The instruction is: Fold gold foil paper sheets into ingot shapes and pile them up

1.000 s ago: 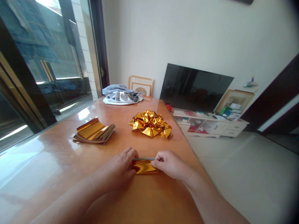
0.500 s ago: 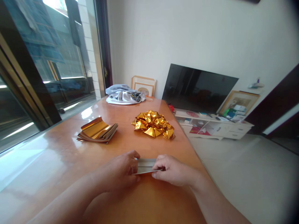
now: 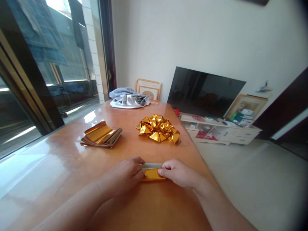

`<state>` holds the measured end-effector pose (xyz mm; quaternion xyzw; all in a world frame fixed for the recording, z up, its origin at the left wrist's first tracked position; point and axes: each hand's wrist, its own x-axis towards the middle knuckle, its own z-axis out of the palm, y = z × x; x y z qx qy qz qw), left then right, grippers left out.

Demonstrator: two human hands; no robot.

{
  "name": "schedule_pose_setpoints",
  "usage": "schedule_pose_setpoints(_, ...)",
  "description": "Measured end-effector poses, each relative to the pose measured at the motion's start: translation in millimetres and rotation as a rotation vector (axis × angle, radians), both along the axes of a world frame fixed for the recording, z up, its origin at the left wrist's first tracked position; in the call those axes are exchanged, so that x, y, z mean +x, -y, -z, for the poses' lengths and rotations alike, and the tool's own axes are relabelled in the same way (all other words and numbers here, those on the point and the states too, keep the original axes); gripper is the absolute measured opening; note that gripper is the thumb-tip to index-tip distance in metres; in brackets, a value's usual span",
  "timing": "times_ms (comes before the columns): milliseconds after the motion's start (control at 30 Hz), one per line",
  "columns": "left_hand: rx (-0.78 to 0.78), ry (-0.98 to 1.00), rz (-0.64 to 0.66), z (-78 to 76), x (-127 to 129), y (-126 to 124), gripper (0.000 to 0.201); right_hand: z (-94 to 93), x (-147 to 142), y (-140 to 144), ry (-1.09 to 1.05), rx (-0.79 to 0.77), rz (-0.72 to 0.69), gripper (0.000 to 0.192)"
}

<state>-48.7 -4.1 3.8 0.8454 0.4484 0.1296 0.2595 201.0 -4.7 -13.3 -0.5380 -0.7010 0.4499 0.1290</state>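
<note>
A sheet of gold foil paper (image 3: 152, 174) lies on the table near its front, its near side folded over so gold shows, with a pale strip of its back along the far edge. My left hand (image 3: 128, 173) grips the sheet's left end, fingers closed on it. At the right end my right hand (image 3: 176, 173) pinches the sheet, thumb pressed on the gold fold. Beyond the hands sits a pile of folded gold foil pieces (image 3: 158, 128). To the left lies a stack of curled gold foil paper (image 3: 102, 134).
The glossy wooden table (image 3: 60, 179) ends at a right edge above the floor. A bundle of grey-white cloth (image 3: 130, 98) lies at its far end. Behind stand a television (image 3: 204, 93), a white cabinet (image 3: 223, 133) and a framed picture (image 3: 149, 88). A glass door (image 3: 72, 61) is at left.
The near side of the foil paper has been folded over away from me, so its gold face shows where the pale back was. My right thumb has moved on top of the fold.
</note>
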Motion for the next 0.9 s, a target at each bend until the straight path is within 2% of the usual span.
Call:
schedule_pose_setpoints(133,0.07,-0.043,0.023,5.5,3.9,-2.8,0.035,13.2,1.1,-3.3,0.115,0.064,0.089,0.035)
schedule_pose_setpoints(333,0.101,-0.074,0.009,6.8,6.9,-4.9,0.023,23.7,3.6,-5.9,0.216,0.182,0.114,0.036)
schedule_pose_setpoints(567,0.112,-0.091,-0.038,10.1,8.0,-6.4,0.013,23.3,-0.1,-4.9,0.306,0.252,0.161,0.038)
schedule_pose_setpoints(900,0.123,-0.07,-0.085,12.8,8.8,-6.7,0.003,15.2,-5.3,-2.1,0.367,0.307,0.183,0.032)
